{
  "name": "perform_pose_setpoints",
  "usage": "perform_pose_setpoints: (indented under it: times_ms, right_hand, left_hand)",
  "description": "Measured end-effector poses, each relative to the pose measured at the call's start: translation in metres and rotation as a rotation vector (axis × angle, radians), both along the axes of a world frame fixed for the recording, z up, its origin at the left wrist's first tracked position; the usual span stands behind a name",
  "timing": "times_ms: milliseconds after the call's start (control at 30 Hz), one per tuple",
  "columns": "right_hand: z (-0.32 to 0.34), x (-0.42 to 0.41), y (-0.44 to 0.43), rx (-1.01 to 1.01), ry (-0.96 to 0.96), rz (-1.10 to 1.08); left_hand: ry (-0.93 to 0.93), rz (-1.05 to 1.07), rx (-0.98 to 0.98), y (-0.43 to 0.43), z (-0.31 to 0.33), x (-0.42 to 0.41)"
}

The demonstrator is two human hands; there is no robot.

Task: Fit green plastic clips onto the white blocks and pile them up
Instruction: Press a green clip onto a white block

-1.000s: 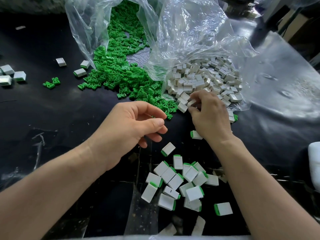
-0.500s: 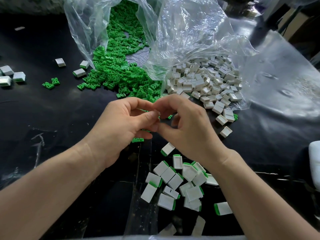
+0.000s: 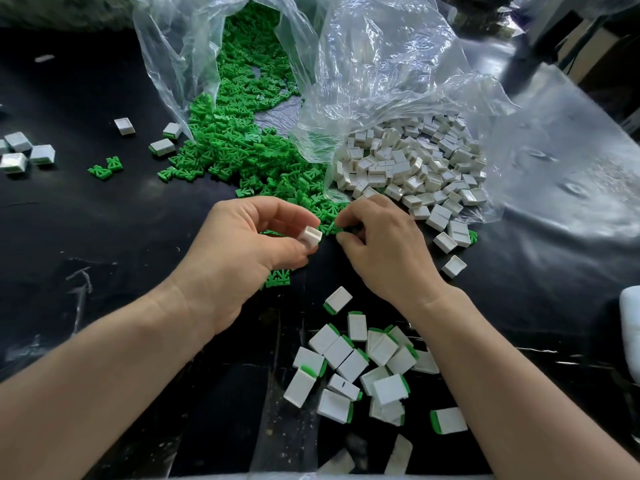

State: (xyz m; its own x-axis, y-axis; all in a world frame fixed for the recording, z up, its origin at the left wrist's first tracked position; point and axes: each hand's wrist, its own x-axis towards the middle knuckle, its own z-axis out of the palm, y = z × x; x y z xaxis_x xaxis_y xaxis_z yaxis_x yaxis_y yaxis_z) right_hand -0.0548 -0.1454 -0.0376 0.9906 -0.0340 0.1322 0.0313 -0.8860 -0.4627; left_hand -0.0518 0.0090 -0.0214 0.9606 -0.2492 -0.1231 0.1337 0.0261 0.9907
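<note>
Block in your left, clip under your right!
Your left hand (image 3: pixel 242 251) hovers just off the near edge of the green clip heap (image 3: pixel 242 147), thumb and forefinger pinching one bare white block (image 3: pixel 310 236). Your right hand (image 3: pixel 384 252) sits right beside it at that same near edge, fingertips curled tight on a green clip (image 3: pixel 331 227). The loose white blocks (image 3: pixel 415 161) spill from a clear bag (image 3: pixel 398 64) just right of the heap, and the finished pile (image 3: pixel 360 365) of clipped blocks lies on the black table (image 3: pixel 104 220), nearer you than the heap, by your right wrist.
</note>
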Motion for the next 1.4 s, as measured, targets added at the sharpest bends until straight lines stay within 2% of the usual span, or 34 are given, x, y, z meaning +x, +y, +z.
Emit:
perform_pose_setpoints:
  times_ms: [300, 533, 633, 767, 900, 1400]
  right_hand:
    - [0.004, -0.001, 0.0, -0.033, 0.078, 0.037]
    - [0.004, -0.003, -0.002, 0.008, 0.022, 0.066]
    - [0.007, -0.004, -0.005, 0.255, 0.003, 0.024]
    - [0.015, -0.009, -0.003, 0.816, 0.042, -0.002]
    - [0.022, -0.012, 0.001, 1.042, 0.06, 0.063]
    - [0.021, -0.015, 0.005, 0.89, 0.134, 0.156]
  left_hand:
    - [0.02, -0.018, -0.005, 0.0, 0.001, -0.001]
    - [0.058, -0.027, 0.014, -0.001, 0.002, -0.001]
    - [0.059, -0.022, 0.015, 0.0, 0.003, -0.001]
    - [0.03, -0.021, 0.025, 0.0, 0.004, -0.001]
    - [0.037, 0.001, 0.006, -0.001, 0.004, -0.001]
    - [-0.002, -0.01, 0.025, 0.0, 0.0, 0.0]
